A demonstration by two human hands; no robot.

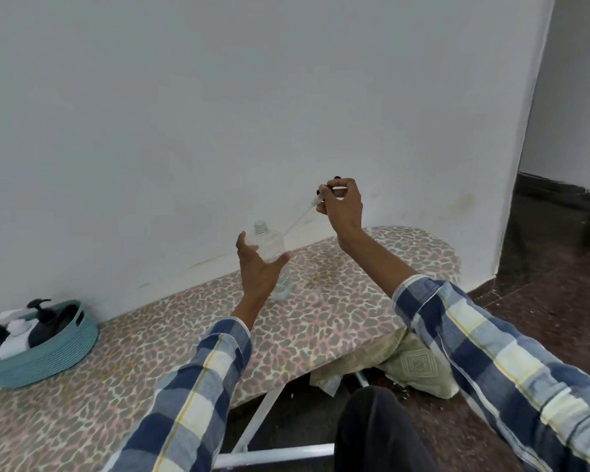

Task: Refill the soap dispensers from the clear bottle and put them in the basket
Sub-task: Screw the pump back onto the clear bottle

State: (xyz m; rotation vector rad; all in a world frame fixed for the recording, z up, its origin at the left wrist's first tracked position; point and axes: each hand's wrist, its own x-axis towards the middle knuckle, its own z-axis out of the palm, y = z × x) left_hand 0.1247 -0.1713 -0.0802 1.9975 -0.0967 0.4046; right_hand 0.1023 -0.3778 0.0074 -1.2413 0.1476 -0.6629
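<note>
Clear bottle (268, 245) gripped in left hand (258, 267) (cap off); right hand (341, 206) pinches pump tube (298, 221) just above.

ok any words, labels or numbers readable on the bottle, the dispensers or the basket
None can be read.
Clear bottle: no label shows.
Dispensers in the basket: black and white, no print visible, too small to be sure.
</note>
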